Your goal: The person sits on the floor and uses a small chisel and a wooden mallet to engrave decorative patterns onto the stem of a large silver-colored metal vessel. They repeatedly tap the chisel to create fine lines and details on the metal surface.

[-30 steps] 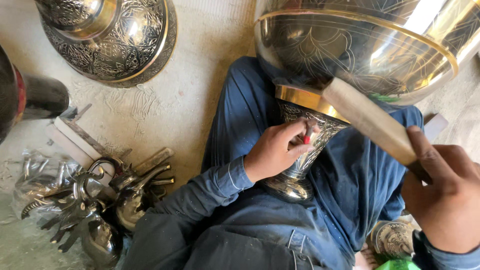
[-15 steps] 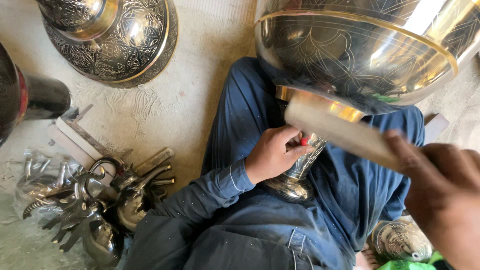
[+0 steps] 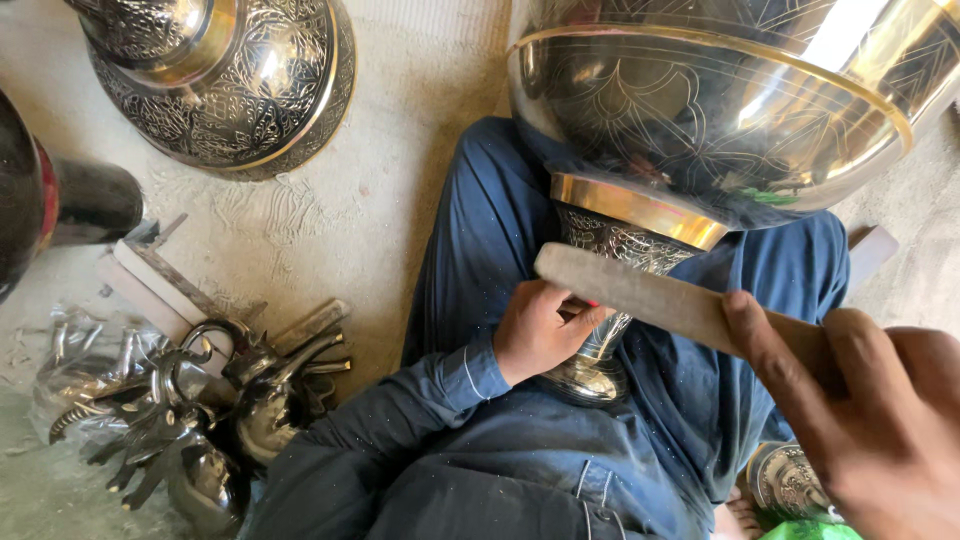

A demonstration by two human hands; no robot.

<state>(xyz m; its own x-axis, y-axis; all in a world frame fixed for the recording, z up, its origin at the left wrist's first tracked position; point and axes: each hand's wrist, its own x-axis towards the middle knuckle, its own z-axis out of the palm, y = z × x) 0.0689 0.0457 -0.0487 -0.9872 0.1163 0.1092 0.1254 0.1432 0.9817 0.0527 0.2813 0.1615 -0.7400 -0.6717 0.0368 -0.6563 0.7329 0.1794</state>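
View from above of a seated person in blue clothing [image 3: 540, 470] working on a large engraved metal goblet [image 3: 720, 130]. The goblet's wide bowl, silver-toned with a brass-coloured rim band and incised leaf patterns, fills the upper right; below it a brass collar joins a narrow engraved stem [image 3: 610, 300] that runs down to a round foot resting on the person's lap. The left hand [image 3: 540, 330] is curled around the stem just above the foot, fingers closed against the metal; a small red tip shows at the fingertips, too small to identify. The right hand [image 3: 870, 420], near the lower right corner, is closed around one end of a flat, pale wooden stick [image 3: 650, 295], thumb along its upper face; the stick extends leftward and slightly upward, crossing in front of the stem just below the collar, whether touching it or not cannot be told. On the sandy floor [image 3: 400, 170] at upper left stands a second engraved vessel [image 3: 240, 80] with a brass band. A dark cylindrical object [image 3: 60, 210] with a red band lies at the left edge. Below it, a heap of small metal pieces [image 3: 200, 420], some hooked or spout-like, lies beside crumpled clear plastic [image 3: 80, 370] and a few flat bars. Another small engraved metal piece [image 3: 790, 480] sits beside the right wrist.
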